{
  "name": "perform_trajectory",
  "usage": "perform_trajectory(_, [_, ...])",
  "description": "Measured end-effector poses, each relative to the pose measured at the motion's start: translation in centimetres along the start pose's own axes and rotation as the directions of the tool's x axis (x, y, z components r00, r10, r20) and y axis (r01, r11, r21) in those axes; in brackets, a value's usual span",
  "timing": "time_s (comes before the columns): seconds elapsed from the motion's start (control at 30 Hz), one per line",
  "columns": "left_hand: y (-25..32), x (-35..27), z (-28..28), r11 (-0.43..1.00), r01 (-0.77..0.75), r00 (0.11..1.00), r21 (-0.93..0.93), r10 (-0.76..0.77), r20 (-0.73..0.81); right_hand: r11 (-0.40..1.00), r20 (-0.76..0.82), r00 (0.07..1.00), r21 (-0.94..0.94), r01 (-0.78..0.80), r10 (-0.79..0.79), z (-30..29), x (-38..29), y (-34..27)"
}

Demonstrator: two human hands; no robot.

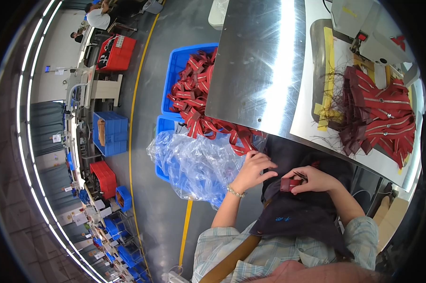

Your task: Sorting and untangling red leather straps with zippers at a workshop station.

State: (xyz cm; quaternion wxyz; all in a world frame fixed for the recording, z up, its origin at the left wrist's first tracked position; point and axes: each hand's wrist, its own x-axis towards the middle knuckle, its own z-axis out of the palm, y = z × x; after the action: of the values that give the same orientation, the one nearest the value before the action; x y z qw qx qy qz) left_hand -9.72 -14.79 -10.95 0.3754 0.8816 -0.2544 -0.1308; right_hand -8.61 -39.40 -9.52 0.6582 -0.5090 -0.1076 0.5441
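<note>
My left hand [252, 169], with a beaded bracelet at the wrist, reaches to the end of a red zipper strip [242, 141]; its fingertips touch the strip, but whether they grip it is unclear. My right hand [306, 180] holds a small red fabric piece [289, 184] with dark tabs, and a slim dark tool lies across its fingers. Red zipper strips [195, 85] fill a blue crate and spill over clear plastic film [199, 166] on a second blue crate. More zipper strips with loose dark threads [383, 113] are heaped on the sewing machine's table.
A metal tabletop [250, 70] extends ahead, its near edge close above both hands. At the right stands a sewing machine [383, 42]. Across the floor are a blue crate [110, 132], a red crate [117, 53] and a seated co-worker [99, 17].
</note>
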Motion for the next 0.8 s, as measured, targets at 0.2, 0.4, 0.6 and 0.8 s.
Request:
perform_trajectory(0.2, [-0.2,-1.0,-1.7,1.0,0.023,0.997,0.02,-0.021,-0.073,0.969,-0.038,0.998,-0.237,-0.064,0.056,-1.7,-3.8,-1.6])
perform_trajectory(0.4, [-1.0,-0.8,-4.1,0.998,0.009,0.987,-0.055,-0.017,-0.16,0.897,0.002,0.993,-0.43,-0.104,0.117,-2.3,-8.8,-5.5])
perform_trajectory(0.6, [-3.6,1.0,-3.2,0.998,-0.048,0.997,0.034,0.05,-0.056,0.878,0.039,0.994,-0.474,-0.07,0.101,-1.0,-13.8,-11.6])
perform_trajectory(0.8, [-4.1,1.7,-2.8,0.993,0.03,0.999,-0.115,-0.028,0.02,0.743,-0.156,0.984,-0.649,-0.165,0.082,-0.2,-16.4,-15.7])
